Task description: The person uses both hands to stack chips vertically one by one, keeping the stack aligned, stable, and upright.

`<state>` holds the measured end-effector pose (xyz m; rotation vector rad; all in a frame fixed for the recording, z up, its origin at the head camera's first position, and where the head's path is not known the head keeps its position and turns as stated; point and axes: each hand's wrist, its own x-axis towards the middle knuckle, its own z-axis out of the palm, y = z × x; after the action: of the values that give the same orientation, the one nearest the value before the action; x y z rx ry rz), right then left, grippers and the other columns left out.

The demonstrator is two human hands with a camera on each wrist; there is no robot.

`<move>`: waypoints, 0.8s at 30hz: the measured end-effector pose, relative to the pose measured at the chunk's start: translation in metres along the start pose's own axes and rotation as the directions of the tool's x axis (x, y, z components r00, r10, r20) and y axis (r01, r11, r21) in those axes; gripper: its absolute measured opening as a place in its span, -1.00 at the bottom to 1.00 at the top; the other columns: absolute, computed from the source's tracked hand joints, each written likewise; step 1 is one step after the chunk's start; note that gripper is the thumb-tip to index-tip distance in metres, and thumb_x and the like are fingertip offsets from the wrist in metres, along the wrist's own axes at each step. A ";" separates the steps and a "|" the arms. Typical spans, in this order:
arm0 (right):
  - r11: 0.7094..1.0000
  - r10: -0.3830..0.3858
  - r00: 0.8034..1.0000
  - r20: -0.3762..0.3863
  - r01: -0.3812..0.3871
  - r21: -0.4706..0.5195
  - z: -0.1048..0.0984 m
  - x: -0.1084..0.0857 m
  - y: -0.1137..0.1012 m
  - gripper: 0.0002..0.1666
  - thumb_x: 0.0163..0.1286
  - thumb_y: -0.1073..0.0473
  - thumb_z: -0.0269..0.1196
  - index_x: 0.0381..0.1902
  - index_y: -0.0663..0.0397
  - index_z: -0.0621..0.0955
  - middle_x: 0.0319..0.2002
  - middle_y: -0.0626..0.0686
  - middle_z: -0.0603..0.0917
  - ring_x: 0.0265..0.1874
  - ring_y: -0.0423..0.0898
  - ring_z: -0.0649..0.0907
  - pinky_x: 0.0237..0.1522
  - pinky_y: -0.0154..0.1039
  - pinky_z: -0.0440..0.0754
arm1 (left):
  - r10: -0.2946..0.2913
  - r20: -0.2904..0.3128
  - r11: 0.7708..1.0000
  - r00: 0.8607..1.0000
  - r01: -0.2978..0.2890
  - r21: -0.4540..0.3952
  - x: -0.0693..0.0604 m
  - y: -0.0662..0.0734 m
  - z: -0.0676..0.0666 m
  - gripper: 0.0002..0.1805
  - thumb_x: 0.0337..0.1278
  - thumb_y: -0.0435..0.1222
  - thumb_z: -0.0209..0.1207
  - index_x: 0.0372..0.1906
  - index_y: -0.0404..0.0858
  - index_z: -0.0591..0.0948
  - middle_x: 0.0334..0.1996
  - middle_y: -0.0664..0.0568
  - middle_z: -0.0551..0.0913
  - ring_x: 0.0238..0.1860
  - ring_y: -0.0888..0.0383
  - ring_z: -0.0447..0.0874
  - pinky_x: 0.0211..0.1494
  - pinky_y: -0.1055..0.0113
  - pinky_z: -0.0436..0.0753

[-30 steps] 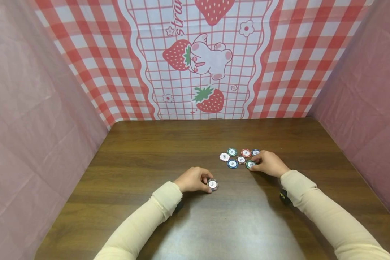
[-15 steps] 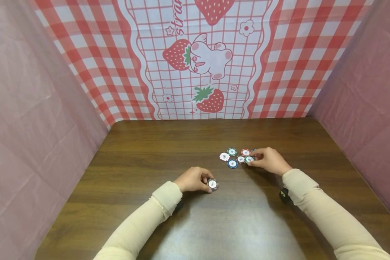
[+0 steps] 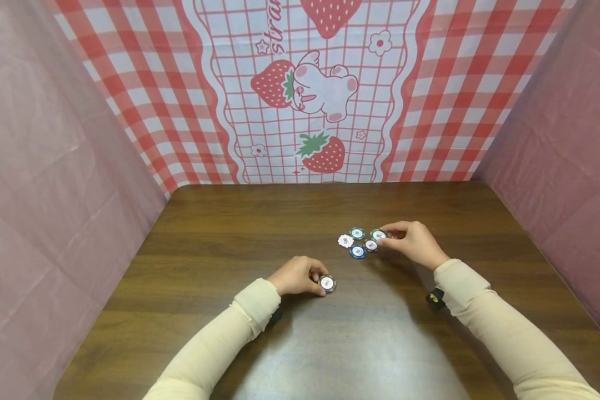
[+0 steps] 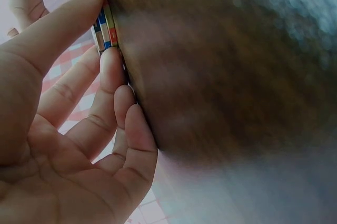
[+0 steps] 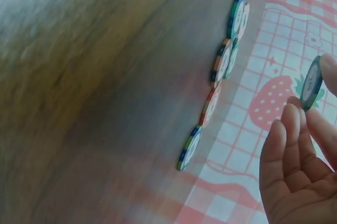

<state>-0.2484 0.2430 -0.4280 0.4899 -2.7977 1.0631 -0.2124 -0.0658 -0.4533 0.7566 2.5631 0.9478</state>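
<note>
Between the thumb and fingers of my left hand point(image 3: 296, 276) is a short stack of poker chips point(image 3: 327, 284), held low at the tabletop; the left wrist view shows layered coloured edges point(image 4: 107, 30). My right hand point(image 3: 414, 244) pinches a green poker chip point(image 3: 378, 235) by its edge, raised off the table, as the right wrist view shows. Nearby on the table lie a white chip point(image 3: 345, 241), another green chip point(image 3: 357, 233), a blue chip point(image 3: 358, 251) and a brown chip point(image 3: 371, 245). A red chip point(image 5: 210, 107) and a blue-and-yellow-edged chip point(image 5: 190, 147) are covered in the head view.
The brown wooden table point(image 3: 220, 222) has a checked strawberry cloth point(image 3: 310, 100) hanging behind it. Pink fabric walls point(image 3: 555, 139) stand at both sides.
My right hand has lifted the green chip from the near side of the group and carried it up and slightly left, over the red chip. The left hand stays in place.
</note>
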 end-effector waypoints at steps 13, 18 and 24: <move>0.995 -0.069 0.998 -0.014 0.070 0.075 0.015 -0.003 -0.024 -0.62 0.10 0.06 0.50 -0.14 0.11 0.73 -0.42 -0.01 0.66 -0.46 -0.21 0.54 -0.42 -0.38 0.50 | -0.005 0.001 1.000 1.000 0.005 0.001 0.000 0.000 0.000 -0.62 -0.24 -0.27 0.54 -0.18 -0.17 0.72 -0.54 0.22 0.57 -0.46 0.35 0.47 -0.29 0.46 0.44; 0.989 -0.112 0.994 0.015 0.110 0.095 0.024 -0.005 -0.035 -0.63 0.11 0.06 0.49 -0.13 0.08 0.74 -0.39 -0.03 0.68 -0.44 -0.22 0.56 -0.40 -0.37 0.53 | -0.006 0.001 1.000 1.000 0.006 0.003 0.000 0.000 0.000 -0.62 -0.24 -0.27 0.54 -0.18 -0.17 0.72 -0.55 0.23 0.56 -0.47 0.36 0.46 -0.29 0.47 0.43; 0.978 -0.179 0.983 0.041 0.173 0.119 0.037 -0.006 -0.046 -0.60 0.06 0.06 0.51 -0.13 0.08 0.74 -0.41 -0.07 0.68 -0.45 -0.26 0.55 -0.39 -0.37 0.53 | -0.010 0.003 1.000 1.000 0.010 -0.006 0.000 0.001 -0.001 -0.61 -0.24 -0.26 0.54 -0.17 -0.18 0.72 -0.54 0.22 0.57 -0.47 0.37 0.46 -0.31 0.48 0.44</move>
<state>-0.2269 0.1875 -0.4277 0.7720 -2.6850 1.1919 -0.2122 -0.0658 -0.4517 0.7427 2.5578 0.9498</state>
